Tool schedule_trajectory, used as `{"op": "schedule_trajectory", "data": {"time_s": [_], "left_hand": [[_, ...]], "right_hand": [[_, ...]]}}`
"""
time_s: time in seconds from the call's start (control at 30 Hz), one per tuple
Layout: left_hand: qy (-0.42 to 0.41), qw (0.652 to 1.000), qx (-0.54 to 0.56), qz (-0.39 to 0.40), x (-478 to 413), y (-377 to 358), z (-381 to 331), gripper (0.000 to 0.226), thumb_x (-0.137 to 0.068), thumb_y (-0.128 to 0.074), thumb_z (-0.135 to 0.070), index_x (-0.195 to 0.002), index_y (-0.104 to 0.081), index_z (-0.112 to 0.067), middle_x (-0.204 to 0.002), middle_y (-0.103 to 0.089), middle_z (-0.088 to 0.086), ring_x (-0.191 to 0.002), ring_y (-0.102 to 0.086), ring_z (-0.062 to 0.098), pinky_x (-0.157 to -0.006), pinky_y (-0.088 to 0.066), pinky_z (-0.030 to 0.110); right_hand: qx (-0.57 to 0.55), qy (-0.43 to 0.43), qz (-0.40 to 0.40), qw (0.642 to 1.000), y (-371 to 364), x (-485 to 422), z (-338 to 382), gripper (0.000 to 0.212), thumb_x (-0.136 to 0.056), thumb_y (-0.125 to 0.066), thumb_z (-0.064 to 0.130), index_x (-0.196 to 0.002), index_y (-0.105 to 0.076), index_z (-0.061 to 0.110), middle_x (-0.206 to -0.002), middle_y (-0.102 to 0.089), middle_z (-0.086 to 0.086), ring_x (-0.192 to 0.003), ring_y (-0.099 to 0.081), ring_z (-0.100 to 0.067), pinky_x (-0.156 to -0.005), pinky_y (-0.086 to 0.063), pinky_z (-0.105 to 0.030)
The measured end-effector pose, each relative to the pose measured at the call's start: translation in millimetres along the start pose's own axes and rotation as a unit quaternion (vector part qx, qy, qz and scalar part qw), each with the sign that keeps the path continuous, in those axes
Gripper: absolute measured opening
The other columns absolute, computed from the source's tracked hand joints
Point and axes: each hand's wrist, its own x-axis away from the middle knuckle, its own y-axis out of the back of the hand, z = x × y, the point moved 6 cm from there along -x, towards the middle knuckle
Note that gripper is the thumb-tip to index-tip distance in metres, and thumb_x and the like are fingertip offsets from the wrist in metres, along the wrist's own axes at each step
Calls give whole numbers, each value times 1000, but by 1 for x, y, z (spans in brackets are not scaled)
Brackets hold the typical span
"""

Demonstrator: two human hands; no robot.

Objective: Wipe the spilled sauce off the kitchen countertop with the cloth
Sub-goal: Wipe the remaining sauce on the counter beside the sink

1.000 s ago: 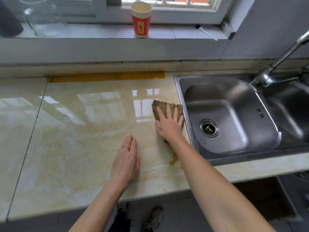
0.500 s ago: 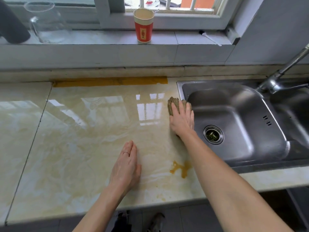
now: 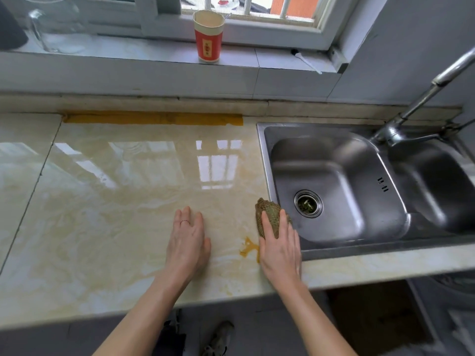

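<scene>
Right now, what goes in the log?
right hand presses cloth by sauce | left hand flat on counter | sauce not wiped

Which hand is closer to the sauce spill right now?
Right. The right hand, pressing the cloth, sits against the sauce spill on its right side; the left hand lies flat on the countertop to its left, clearly apart.

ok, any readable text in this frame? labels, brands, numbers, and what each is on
Nothing legible.
On the red paper cup on the window sill: a yellow panel with dark marks, too blurred to read.
Nothing else in view shows any text.
</scene>
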Motion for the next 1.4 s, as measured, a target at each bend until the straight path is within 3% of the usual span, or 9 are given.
{"op": "schedule_trajectory", "data": {"time_s": [0.1,0.17,0.27,0.33,0.63,0.93,1.1,1.2,1.4], "left_hand": [[3,1000,2,3,1,-2,1,58,-92,-47,-22,-142,-24,-7,-155,-7,20,-144,-3,35,-117,-16,37],[1,1000,3,3,1,-1,3,57,-91,-47,-22,-142,-24,-9,-156,-7,19,-145,-3,34,-115,-19,38],[-1,1000,-1,2,1,-2,5,58,-90,-49,-20,-142,-24,-10,-156,-7,17,-145,-3,32,-115,-21,38],[-2,1000,-4,7,2,-4,6,61,-90,-49,-20,-143,-21,-10,-157,-6,17,-145,-2,32,-116,-20,38],[-4,1000,-9,18,4,-6,5,67,-91,-47,-21,-147,-13,-9,-157,1,17,-145,3,32,-117,-14,36],[-10,1000,-7,23,5,-6,8,70,-90,-49,-20,-148,-11,-11,-157,2,15,-145,4,30,-117,-14,35],[-20,999,-9,31,6,-6,11,68,-88,-50,-18,-146,-14,-10,-157,1,15,-145,3,31,-116,-17,38],[-21,999,-16,32,5,-7,11,69,-89,-48,-20,-147,-12,-10,-157,2,16,-145,3,32,-116,-15,37],[-27,999,-35,31,5,-7,8,70,-91,-46,-21,-148,-7,-9,-157,4,18,-145,5,33,-117,-9,36]], "right_hand": [[-13,0,-14,1000,3,-3,0,53,-93,-43,35,-145,-45,23,-151,-37,-23,-126,-49,-42,-106,-38,-55],[-21,-2,-6,1000,5,-19,5,60,-92,-23,42,-147,-42,27,-157,-29,-17,-136,-39,-38,-113,-28,-53],[-22,22,11,999,2,-36,13,64,-93,-14,45,-152,-33,31,-164,-14,-6,-149,-16,-31,-119,-10,-48],[-24,29,6,999,2,-29,12,66,-92,-10,46,-152,-31,31,-164,-12,-3,-150,-12,-28,-120,-6,-47],[-41,50,-59,996,-7,23,18,54,-100,-26,35,-150,-37,19,-157,-33,-7,-147,-24,-27,-120,-7,-44],[-41,81,-34,995,-14,36,32,57,-99,-29,35,-152,-34,15,-159,-29,-12,-146,-29,-30,-120,-14,-44],[-53,28,-17,998,-11,-20,50,67,-94,-15,40,-152,-31,11,-159,-24,-19,-145,-24,-39,-120,-10,-45],[-37,45,-33,998,-10,5,52,61,-96,-25,36,-151,-35,12,-157,-28,-20,-143,-29,-42,-117,-20,-50],[-37,78,-26,996,-12,14,43,59,-97,-28,38,-150,-37,15,-157,-27,-20,-144,-26,-41,-117,-20,-52]]}}
